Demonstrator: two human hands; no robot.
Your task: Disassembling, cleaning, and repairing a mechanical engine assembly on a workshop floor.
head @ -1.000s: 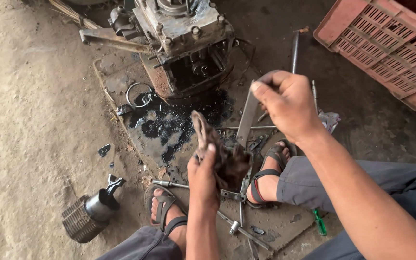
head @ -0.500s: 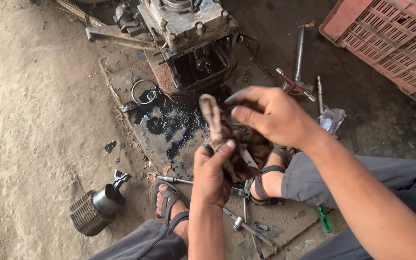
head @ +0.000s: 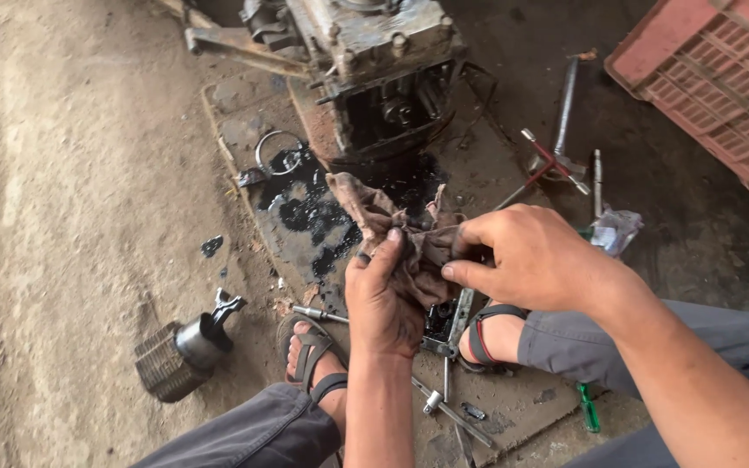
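Both hands meet low in the view, over the person's sandalled feet. The left hand [head: 381, 299] is closed around a greasy brown rag [head: 392, 227], fingers wrapped from below. The right hand [head: 526, 257] pinches the rag's right side between thumb and fingers. Whether a part sits inside the cloth, I cannot tell; the folds hide it.

Risks, as judged from here:
- A black oil pool [head: 322, 212] lies on the metal sheet [head: 236, 121] right under the rag. A hanging corner could dip in and pick up more oil.
- The left sandal [head: 309, 351] stands close to the pool's edge; a slip on wet metal seems possible.
- Loose tools lie around the feet: a T-handle wrench [head: 552, 165], a socket extension [head: 444, 407], a green-handled screwdriver [head: 589, 409]. Anything small dropped from the rag could get lost among them.
- The open engine case [head: 374, 52] sits just behind the pool; grit could fall in.

Packaging: a crumpled clear plastic bag [head: 615, 230] lies beside the right wrist. A pink slatted plastic crate [head: 708, 82] fills the upper right corner. No labels or signs are visible. A finned cylinder [head: 175, 355] lies apart on the dirt floor [head: 71, 191], at left.
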